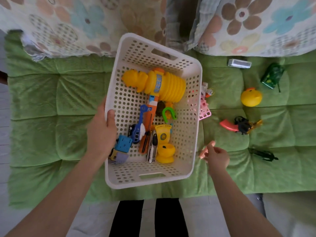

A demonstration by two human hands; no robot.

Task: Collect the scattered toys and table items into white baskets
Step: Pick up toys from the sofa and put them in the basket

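Left hand grips the perforated white plastic basket by its stiff rim, thumb inside — light, rigid, probably tippy one-handed — while the right hand has curled fingers too blurred to tell their hold.

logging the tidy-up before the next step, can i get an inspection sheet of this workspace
surface: green quilted cushion, loose toys on its right half
job's things: white basket holds yellow hammer, blue helicopter, yellow toy toilet; outside lie yellow duck, green tank, pink toy gun, silver bus, dark green figure
clutter: pink grid piece against the basket's right wall
grippers: left hand grips the basket's left rim; right hand right of the basket, blurred, hold unclear
cables: nothing seen
surroundings: floral covers behind, pale floor in front
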